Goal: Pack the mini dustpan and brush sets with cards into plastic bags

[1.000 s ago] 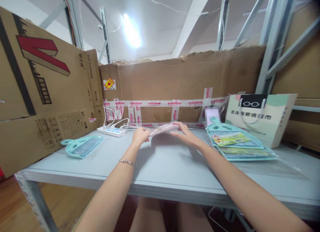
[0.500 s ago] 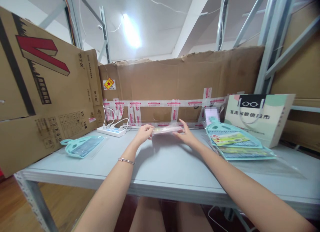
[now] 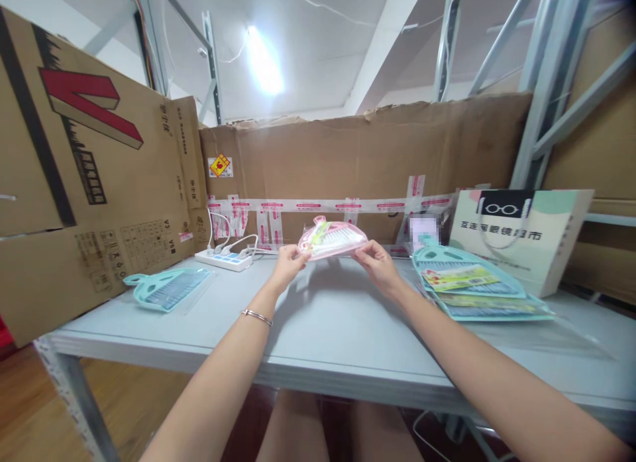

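A pink dustpan and brush set (image 3: pixel 336 238) in a clear bag, with a green and yellow label, is held up above the table. My left hand (image 3: pixel 288 266) pinches its left corner between thumb and fingers. At the right corner, my right hand (image 3: pixel 378 266) is closed on it too. A light-blue dustpan and brush set (image 3: pixel 171 289) lies on the table to the left. Over on the right, several light-blue bagged dustpan sets (image 3: pixel 477 286) are stacked, with a similar label card on top.
A white power strip (image 3: pixel 223 258) with plugged cables sits behind my left hand. Cardboard boxes (image 3: pixel 318 157) wall the back and left of the grey table (image 3: pixel 328 329). A paper bag (image 3: pixel 521 243) stands behind the right stack, near metal shelf posts.
The pink dustpan set has tipped up from nearly flat, so its face and label now show. My right hand's fingers have closed onto its right corner.
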Demonstrator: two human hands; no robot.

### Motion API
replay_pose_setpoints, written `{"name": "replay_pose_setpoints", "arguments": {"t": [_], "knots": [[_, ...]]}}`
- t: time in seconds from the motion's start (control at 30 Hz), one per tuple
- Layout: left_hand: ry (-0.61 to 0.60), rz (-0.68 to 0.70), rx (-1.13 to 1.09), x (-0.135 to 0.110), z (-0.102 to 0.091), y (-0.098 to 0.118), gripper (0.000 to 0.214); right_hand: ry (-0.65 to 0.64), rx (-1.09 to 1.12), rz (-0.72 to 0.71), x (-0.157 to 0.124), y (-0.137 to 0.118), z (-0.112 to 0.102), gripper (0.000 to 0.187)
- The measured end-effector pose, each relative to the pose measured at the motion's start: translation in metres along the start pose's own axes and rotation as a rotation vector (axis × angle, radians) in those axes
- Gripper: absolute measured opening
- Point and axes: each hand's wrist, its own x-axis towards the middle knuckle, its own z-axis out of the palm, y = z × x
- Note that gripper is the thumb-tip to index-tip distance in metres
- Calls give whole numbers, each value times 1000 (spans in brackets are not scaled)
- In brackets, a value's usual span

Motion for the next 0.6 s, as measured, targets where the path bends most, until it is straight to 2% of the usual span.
{"name": "replay_pose_setpoints", "arguments": {"t": [0.07, 0.1, 0.2, 0.3, 0.37, 0.43, 0.47, 0.6], "knots": [[-83, -83, -185, -1, 0, 1, 45, -28, -48, -51, -2, -2, 1, 35], [-98, -91, -203, -1, 0, 1, 45, -25, -82, -64, -3, -2, 2, 35], [17, 81, 0, 0, 2, 1, 37, 39, -176, -115, -6, -6, 7, 35], [95, 287, 138, 2, 5, -3, 27, 135, -119, -176, -9, -10, 12, 33], [102, 317, 92, 3, 7, -5, 26, 156, -40, -171, -9, -11, 14, 55], [87, 268, -10, 3, 8, -7, 37, 128, -4, -105, -8, -11, 12, 80], [65, 218, -66, 2, 8, -7, 43, 104, -3, -63, -8, -10, 11, 85], [-80, -11, -156, 0, 6, -6, 54, 34, -35, 47, -5, -2, 3, 78]]}}
